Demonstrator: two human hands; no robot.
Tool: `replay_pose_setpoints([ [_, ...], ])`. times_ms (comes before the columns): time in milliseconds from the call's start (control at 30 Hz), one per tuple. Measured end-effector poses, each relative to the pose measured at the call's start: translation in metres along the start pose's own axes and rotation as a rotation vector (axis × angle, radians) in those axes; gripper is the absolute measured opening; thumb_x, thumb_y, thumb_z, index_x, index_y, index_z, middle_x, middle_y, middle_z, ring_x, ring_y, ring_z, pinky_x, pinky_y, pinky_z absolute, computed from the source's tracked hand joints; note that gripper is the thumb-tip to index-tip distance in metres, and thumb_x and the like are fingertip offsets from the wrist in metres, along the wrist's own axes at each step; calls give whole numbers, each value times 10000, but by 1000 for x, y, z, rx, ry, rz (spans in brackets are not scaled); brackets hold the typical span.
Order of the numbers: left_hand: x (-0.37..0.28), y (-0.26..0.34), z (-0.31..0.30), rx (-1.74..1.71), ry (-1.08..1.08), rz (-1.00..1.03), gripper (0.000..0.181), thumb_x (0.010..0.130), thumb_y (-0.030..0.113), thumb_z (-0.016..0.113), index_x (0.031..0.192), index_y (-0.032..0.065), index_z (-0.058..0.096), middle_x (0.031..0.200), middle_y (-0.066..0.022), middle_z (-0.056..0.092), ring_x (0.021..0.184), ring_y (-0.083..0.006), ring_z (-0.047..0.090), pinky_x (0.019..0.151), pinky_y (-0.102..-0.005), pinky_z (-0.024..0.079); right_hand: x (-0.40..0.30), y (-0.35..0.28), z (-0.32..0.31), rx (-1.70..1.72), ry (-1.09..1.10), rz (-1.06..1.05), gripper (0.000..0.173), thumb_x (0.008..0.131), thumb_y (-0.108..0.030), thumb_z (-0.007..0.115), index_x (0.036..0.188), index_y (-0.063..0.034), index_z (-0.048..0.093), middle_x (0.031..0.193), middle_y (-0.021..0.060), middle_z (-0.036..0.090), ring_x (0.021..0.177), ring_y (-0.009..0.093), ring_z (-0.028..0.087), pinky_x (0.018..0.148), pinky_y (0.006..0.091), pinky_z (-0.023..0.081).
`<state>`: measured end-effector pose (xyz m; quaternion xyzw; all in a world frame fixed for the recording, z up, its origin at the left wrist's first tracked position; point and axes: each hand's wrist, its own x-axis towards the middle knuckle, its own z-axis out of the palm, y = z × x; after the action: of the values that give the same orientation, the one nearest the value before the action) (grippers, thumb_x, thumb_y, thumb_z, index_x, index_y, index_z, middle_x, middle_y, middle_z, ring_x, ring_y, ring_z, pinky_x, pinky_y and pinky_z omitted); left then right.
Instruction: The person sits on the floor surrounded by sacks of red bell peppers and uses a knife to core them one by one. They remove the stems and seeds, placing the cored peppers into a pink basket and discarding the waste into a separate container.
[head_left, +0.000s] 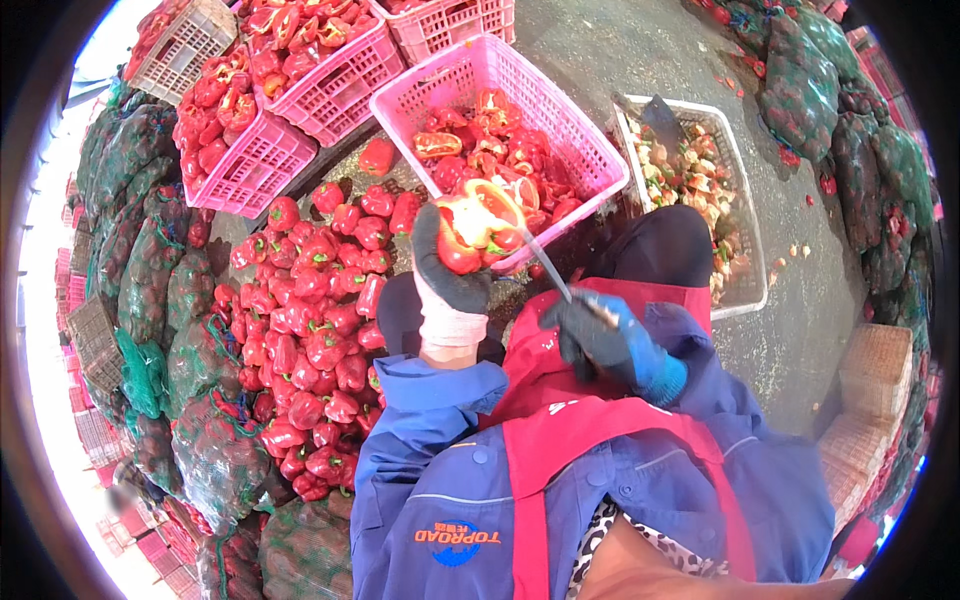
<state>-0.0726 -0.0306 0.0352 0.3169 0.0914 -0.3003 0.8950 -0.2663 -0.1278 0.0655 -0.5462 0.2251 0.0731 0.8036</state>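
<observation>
My left hand (450, 266), in a dark-palmed glove with a pink cuff, holds a cut-open red bell pepper (459, 244) whose pale inside faces up. A knife (551, 266) with a narrow blade and a light handle is gripped in my right hand (611, 337), which wears a blue and black glove. The blade's tip reaches the right side of the pepper, near a bit of green stem. Just beyond lies a pink plastic crate (555, 90) with cut red peppers (517, 150) in it. To my left, whole red bell peppers (315, 300) form a heap on the floor.
A white crate (739, 157) at the right holds pepper cores (694, 180) and a dark flat blade-like tool (663, 120). Filled pink crates (330, 97) stand at the upper left. Green mesh sacks (217, 435) of peppers line the left; more sacks (799, 82) line the right.
</observation>
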Motion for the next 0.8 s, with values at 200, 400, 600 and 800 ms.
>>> replay_pose_setpoints([
  [200,9,-2,-17,16,-47,99,414,902,461,588,1138,121,599,1058,-70,672,995,-265,646,819,-442,548,-13,-2,1,161,-84,216,297,1003,-314,500,1040,-49,629,652,51,569,497,102,500,439,267,370],
  [400,-23,-20,19,185,-44,-94,382,986,399,424,1112,85,600,1055,-66,653,974,-225,636,881,-378,515,14,6,-29,-356,271,-640,391,922,-269,648,1252,-66,590,946,84,649,760,200,629,618,307,495],
  [600,-43,-30,4,631,-281,-123,414,956,445,456,1112,83,582,1033,-106,640,929,-269,634,762,-396,545,49,-21,-43,-940,47,-699,632,850,-343,658,1414,-128,470,1115,177,621,1030,370,621,850,419,507],
  [800,-38,-24,-7,366,-153,-486,441,917,478,517,1101,83,585,1052,-112,644,950,-255,628,788,-405,535,45,-24,-28,-972,-25,-501,541,831,-264,604,1343,-119,502,1087,193,635,954,397,623,808,452,493],
])
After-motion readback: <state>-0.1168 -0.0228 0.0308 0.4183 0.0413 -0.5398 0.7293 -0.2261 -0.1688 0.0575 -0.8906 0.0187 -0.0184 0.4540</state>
